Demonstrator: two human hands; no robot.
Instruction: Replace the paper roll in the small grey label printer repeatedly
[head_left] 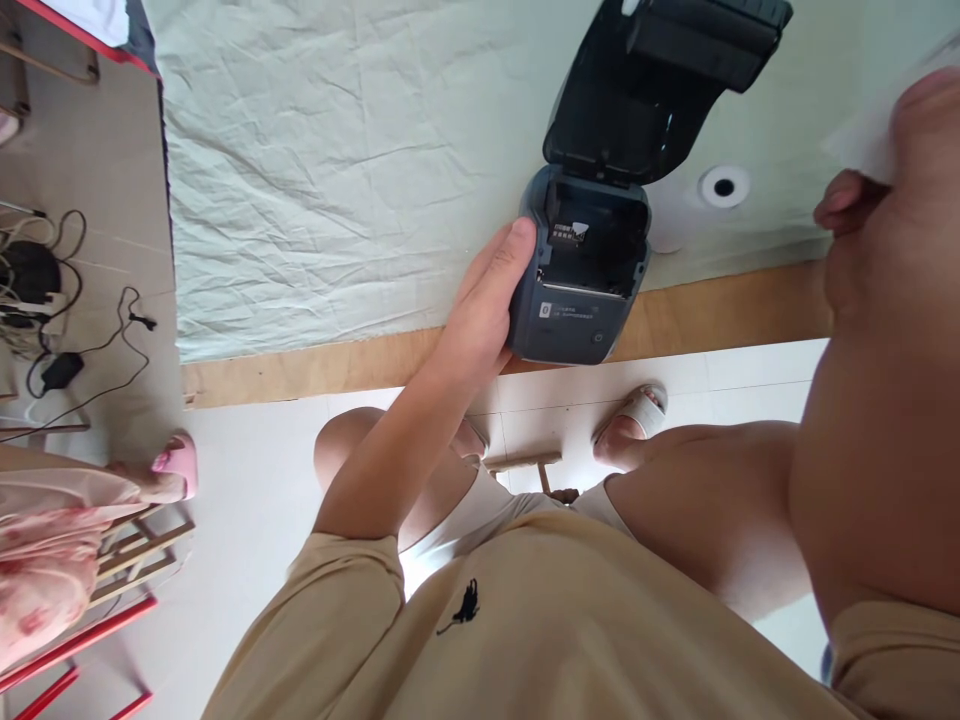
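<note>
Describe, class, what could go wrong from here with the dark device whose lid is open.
1. Only the left hand grips the dark device, at one side and by the wooden table edge; if that grip slips, it could tip or fall.
2. The lid stands wide open, so a knock might strain its hinge.
3. The white roll sits loose close by and could be nudged away.

The printer body (574,320) looked like smooth, matt dark plastic, its raised lid (626,110) a glossier black plastic. Creased matt cloth (337,180) covered the table (315,372), edged in smooth wood; the roll (739,187) seemed matt white paper.
</note>
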